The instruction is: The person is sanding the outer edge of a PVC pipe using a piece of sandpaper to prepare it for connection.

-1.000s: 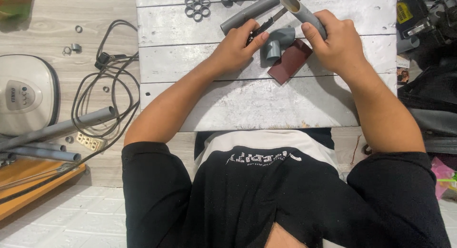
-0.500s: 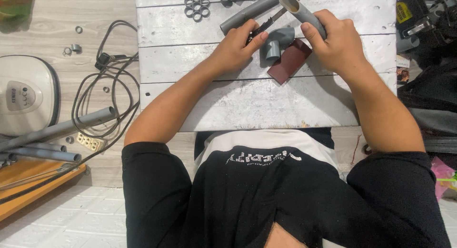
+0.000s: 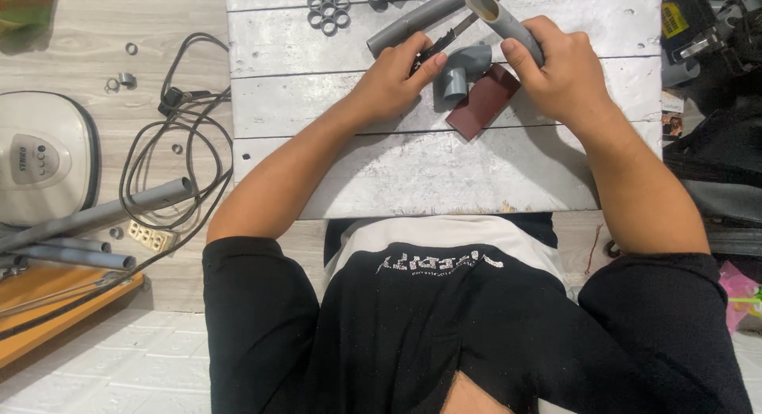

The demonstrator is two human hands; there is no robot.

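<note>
My right hand (image 3: 559, 69) grips a short grey pipe piece (image 3: 500, 21), its open end tilted up and to the left. My left hand (image 3: 397, 77) pinches the dark handle of a thin tool (image 3: 464, 25) whose shaft runs up toward the pipe's mouth. A grey elbow fitting (image 3: 464, 65) lies on the white plank table (image 3: 357, 168) between my hands, next to a dark red rectangular block (image 3: 484, 103). A longer grey pipe (image 3: 413, 21) lies behind my left hand.
Several short grey pipe rings (image 3: 328, 9) sit in a cluster at the table's far edge. On the floor to the left lie a coiled black cable (image 3: 171, 152), long grey pipes (image 3: 95, 215), a white appliance (image 3: 36, 156) and a wooden board (image 3: 55, 311). Dark gear (image 3: 714, 33) crowds the right.
</note>
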